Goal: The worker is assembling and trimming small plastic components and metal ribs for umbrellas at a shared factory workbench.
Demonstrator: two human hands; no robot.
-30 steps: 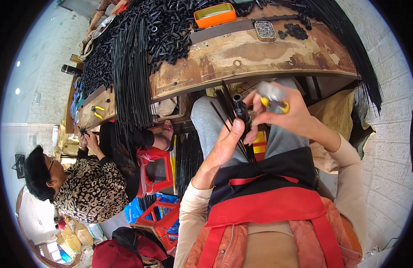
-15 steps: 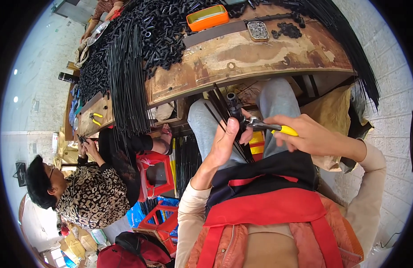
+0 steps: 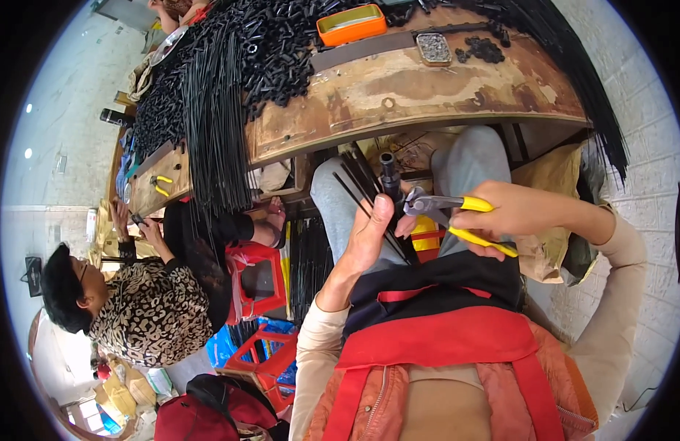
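Note:
Above my lap, my left hand (image 3: 365, 239) is closed around a bunch of thin black rods (image 3: 352, 176) that slant up between thumb and palm. The same hand grips a black tubular piece (image 3: 389, 173), standing nearly upright with its hollow end up. In my right hand (image 3: 505, 213) is a pair of pliers (image 3: 468, 203) with yellow handles, which are spread apart. The metal jaws of the pliers sit close beside the tubular piece and my left fingertips; whether they touch it I cannot tell.
A worn wooden table (image 3: 354, 110) lies ahead, heaped with black tubular parts (image 3: 281, 55) and black rods (image 3: 215, 132). On it are an orange box (image 3: 351, 26) and a small tin of metal bits (image 3: 434, 50). At the left a co-worker (image 3: 145, 309) sits near red stools (image 3: 259, 275).
The pliers' handles have spread apart, and my right hand has shifted slightly right. My left hand keeps its hold. The co-worker's hands have moved apart.

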